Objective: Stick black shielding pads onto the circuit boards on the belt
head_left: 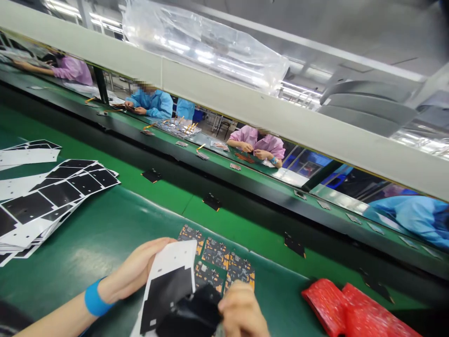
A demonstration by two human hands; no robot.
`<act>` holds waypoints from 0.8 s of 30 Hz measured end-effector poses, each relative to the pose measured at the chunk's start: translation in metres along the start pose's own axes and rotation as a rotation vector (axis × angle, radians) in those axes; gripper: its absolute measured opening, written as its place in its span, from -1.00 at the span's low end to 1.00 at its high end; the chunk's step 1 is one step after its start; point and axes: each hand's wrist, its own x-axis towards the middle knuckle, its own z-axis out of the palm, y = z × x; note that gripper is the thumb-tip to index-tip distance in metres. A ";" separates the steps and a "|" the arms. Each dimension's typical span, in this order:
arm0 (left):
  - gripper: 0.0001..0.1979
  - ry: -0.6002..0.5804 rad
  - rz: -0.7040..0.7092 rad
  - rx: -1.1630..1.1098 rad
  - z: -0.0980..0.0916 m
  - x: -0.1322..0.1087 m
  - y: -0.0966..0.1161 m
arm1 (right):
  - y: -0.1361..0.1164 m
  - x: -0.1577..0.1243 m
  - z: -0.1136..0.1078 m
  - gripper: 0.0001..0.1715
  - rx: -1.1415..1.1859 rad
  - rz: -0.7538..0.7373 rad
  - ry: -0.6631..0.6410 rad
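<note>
Black-and-white sheet (169, 292) (in left hand (142, 266)) slants lengthwise, top end rightward.

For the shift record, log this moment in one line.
left hand: holds white-and-black sheet | right hand: holds black film | ahead: circuit boards

"What does the left hand (139, 267) hold?"
"A white sheet (183, 253) carrying a black panel (168, 292); there's a blue wristband (95, 299) on that side."
"And the right hand (242, 310)?"
"Its grip pinches a glossy black film (196, 310), slightly blurred, in front of the sheet's lower part."
"Just beyond them?"
"4 circuit boards (215, 252), close together on the green desk (117, 243)."
"And to the sides?"
"Fanned printed sheets (63, 201) at left, red plastic packaging (326, 304) at right. Farther off, people (159, 104) in blue and pink tops."
</note>
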 end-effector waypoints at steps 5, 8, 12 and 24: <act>-0.60 -0.164 0.036 0.227 -0.008 0.011 0.004 | 0.014 0.021 -0.002 -0.65 0.229 0.723 0.337; -0.59 -0.418 0.049 0.445 0.009 0.010 -0.001 | 0.021 0.017 0.008 -0.49 0.422 0.942 0.370; -0.60 -0.388 0.219 0.634 0.038 0.011 -0.019 | 0.023 -0.010 0.020 -0.54 0.444 0.977 0.302; -0.81 -0.275 0.271 1.059 0.016 0.016 -0.024 | 0.008 -0.005 -0.058 -0.95 -0.252 0.580 -0.236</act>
